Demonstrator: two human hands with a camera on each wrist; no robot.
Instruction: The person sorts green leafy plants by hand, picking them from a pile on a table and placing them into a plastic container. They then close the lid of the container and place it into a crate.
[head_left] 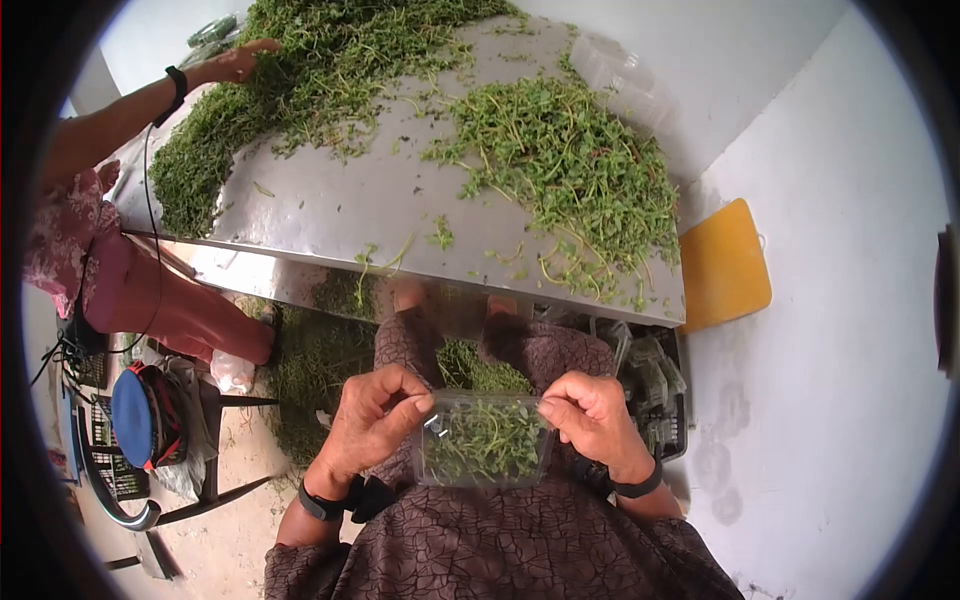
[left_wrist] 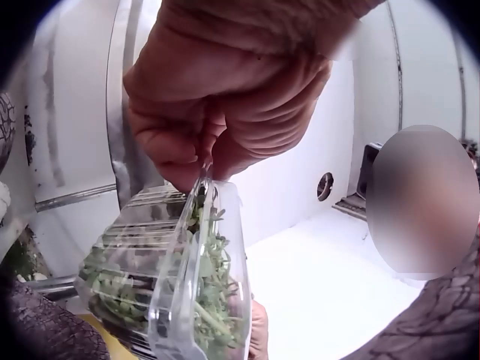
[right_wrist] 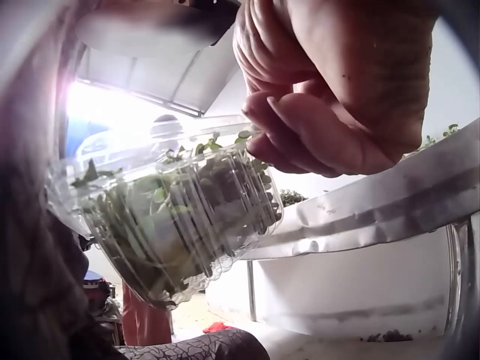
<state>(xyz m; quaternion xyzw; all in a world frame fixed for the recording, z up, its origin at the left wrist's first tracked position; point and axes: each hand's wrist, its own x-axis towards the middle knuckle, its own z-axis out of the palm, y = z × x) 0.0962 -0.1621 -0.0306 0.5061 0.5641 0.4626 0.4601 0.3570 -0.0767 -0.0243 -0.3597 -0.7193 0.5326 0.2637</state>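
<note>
A clear plastic box (head_left: 482, 440) filled with green leafy stems is held up over the lap. My left hand (head_left: 375, 422) pinches its upper left corner between thumb and fingers, and my right hand (head_left: 597, 424) pinches the upper right corner. In the left wrist view the left hand (left_wrist: 225, 90) grips the rim of the box (left_wrist: 131, 262), where lid and base edges lie close together. The right wrist view has the right hand (right_wrist: 337, 90) at the edge of the box (right_wrist: 176, 217), with stems pressed against its ribbed wall. Whether the lid is fully closed, I cannot tell.
A metal table (head_left: 330, 200) ahead bears heaps of greens (head_left: 575, 160). Another person's hand (head_left: 232, 64) touches the far left heap. Below the table's right end is a crate with clear boxes (head_left: 655, 385). A yellow board (head_left: 725, 265) leans by the wall; a chair (head_left: 205, 440) stands left.
</note>
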